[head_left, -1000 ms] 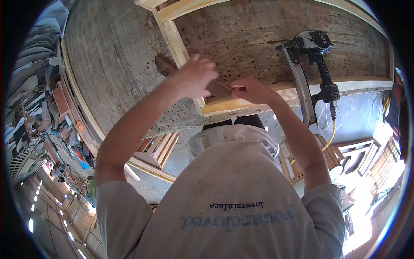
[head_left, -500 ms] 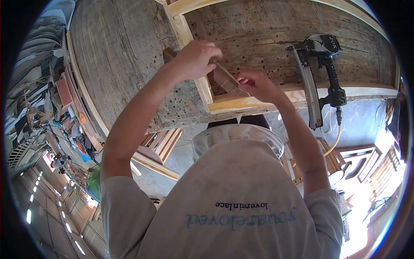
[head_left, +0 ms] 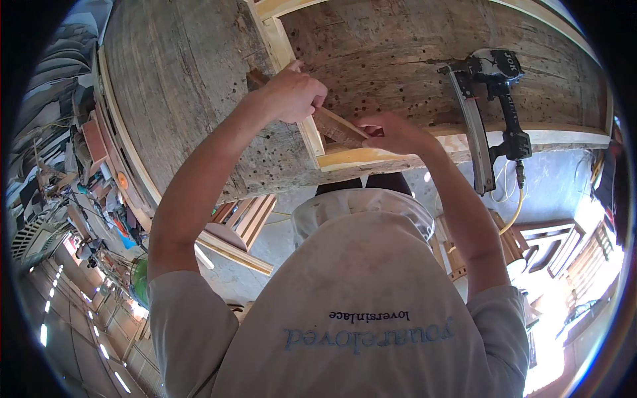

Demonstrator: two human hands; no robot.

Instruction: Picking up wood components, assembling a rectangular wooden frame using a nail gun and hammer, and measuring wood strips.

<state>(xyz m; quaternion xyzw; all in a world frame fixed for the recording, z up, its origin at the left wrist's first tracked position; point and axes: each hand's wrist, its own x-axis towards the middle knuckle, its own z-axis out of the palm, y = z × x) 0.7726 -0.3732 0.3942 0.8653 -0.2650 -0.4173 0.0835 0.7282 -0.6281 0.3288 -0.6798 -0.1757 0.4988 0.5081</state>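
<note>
- Where the view is nearest, a pale T-shirt [head_left: 345,272] with printed lettering fills the lower middle; bare forearms reach up on either side of it.
- Right hand [head_left: 395,134]: thumb and fingers closed on the near end of a brown wooden piece [head_left: 338,128].
- Left hand [head_left: 290,96]: fingers bent down over the piece's upper part, beside a pale crosspiece [head_left: 273,41]. Cannot tell whether it grips or only presses; the fingertips are partly hidden.
- Brown wooden piece: slanted between the hands, inside the corner where the crosspiece meets the pale front rail [head_left: 358,157]. Another brown end [head_left: 256,78] shows beyond the left hand; whether it is the same piece is hidden.
- Workbench [head_left: 179,99]: worn, grained, pitted with dark holes; the pale frame lies on it.
- Black nail gun [head_left: 507,109]: right of the hands, its long magazine crossing the front rail; a yellow hose [head_left: 516,212] hangs from its handle.
- Floor beyond the bench edge: slatted woodwork [head_left: 253,222] to the left, a dark panelled frame [head_left: 547,242] to the right.
- Far left: stacked dark curved sheets [head_left: 63,73].
</note>
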